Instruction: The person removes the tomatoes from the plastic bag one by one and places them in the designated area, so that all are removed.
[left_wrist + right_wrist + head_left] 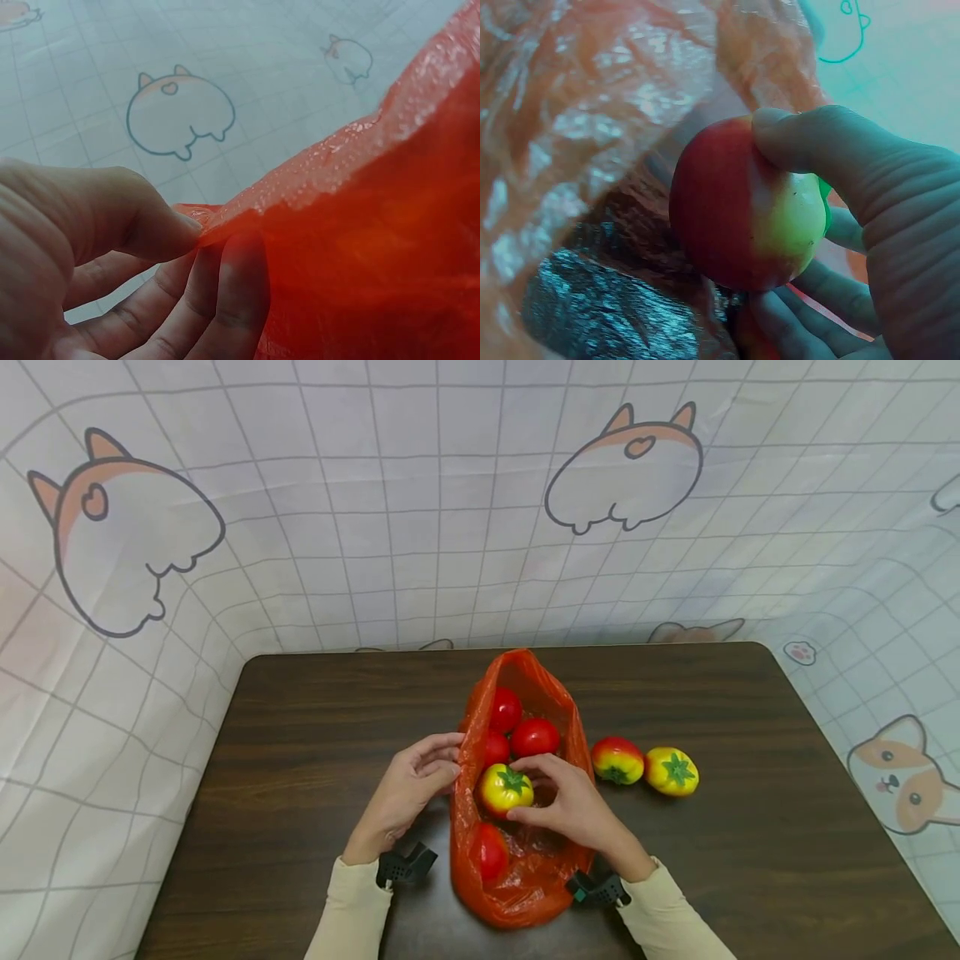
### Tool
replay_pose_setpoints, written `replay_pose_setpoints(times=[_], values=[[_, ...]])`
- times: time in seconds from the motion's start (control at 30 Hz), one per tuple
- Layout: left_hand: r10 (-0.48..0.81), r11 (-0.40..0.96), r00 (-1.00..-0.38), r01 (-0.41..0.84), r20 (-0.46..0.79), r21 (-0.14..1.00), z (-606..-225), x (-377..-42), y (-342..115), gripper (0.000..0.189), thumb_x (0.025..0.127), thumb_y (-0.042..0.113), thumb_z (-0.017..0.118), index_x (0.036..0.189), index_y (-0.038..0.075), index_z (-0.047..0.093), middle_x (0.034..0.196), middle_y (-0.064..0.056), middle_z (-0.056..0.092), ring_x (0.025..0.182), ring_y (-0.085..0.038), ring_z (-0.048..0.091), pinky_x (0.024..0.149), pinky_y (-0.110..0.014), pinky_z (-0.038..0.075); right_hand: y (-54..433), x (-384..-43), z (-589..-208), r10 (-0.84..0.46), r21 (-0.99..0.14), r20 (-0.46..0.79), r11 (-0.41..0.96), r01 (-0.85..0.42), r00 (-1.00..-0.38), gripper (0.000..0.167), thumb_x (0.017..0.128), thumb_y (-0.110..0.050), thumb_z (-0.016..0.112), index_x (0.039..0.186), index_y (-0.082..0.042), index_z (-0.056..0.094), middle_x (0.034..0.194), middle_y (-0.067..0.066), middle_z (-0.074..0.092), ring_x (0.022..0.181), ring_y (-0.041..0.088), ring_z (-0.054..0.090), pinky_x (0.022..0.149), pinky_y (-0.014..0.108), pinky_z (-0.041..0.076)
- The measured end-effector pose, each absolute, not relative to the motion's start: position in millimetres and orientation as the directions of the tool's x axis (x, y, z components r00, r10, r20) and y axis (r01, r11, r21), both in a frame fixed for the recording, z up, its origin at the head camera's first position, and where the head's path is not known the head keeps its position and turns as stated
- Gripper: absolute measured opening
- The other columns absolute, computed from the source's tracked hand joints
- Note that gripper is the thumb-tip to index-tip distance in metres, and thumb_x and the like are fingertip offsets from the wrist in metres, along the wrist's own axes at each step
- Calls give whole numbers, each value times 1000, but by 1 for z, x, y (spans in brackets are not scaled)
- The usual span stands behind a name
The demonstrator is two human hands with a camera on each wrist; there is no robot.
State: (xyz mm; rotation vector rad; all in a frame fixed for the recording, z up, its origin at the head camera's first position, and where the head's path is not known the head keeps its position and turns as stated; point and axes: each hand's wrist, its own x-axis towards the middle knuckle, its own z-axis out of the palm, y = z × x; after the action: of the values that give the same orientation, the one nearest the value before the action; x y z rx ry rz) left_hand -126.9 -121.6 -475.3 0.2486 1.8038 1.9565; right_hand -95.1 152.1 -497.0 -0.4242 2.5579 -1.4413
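Note:
An orange-red plastic bag (517, 906) lies with its mouth spread wide on the table. My left hand (408, 785) pinches its left rim between thumb and fingers; in the left wrist view the thin film (337, 172) is caught at the thumb tip. My right hand (570, 802) reaches into the mouth and holds a red-and-yellow fruit (504, 791) with a green star-shaped leaf top. In the right wrist view, thumb and fingers span this smooth, round fruit (727, 202). Several glossy red fruits, one of them a red fruit (535, 737) behind the fingers, sit inside the bag.
Right of the bag, a red-and-yellow fruit (618, 760) and a mostly yellow fruit (672, 772) lie side by side on the dark wooden table (322, 718). A white gridded cloth (450, 527) with cartoon dogs hangs behind the table and along its sides.

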Motion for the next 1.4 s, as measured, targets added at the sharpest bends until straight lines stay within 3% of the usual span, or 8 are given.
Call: replay_pose_setpoints(times=[0.33,0.87,1.4], values=[[445,-23,-878,-209,-177,978,-478,-126,-122,45,100,16,67,143,13,55,131,-16,62,110,-17,70,94,-33,62,160,-93,-488,-318,-851,84,470,-234,-944,57,81,-31,89,130,-19,64,128,3,68,110,21,71,95,41,62],[444,-21,-878,-212,-181,977,-478,-125,-123,45,100,16,66,144,13,55,131,-16,62,109,-15,71,94,-34,62,176,-89,-476,-255,-849,67,494,-189,-965,56,81,-29,89,130,-20,63,128,1,65,114,20,69,100,36,60],[449,-25,-878,-198,-166,980,-476,-127,-121,44,101,14,66,143,13,56,128,-15,63,109,-16,71,95,-37,62,192,-83,-460,-213,-810,121,544,-220,-970,56,81,-30,90,130,-21,64,128,-1,65,113,16,67,102,42,58]])
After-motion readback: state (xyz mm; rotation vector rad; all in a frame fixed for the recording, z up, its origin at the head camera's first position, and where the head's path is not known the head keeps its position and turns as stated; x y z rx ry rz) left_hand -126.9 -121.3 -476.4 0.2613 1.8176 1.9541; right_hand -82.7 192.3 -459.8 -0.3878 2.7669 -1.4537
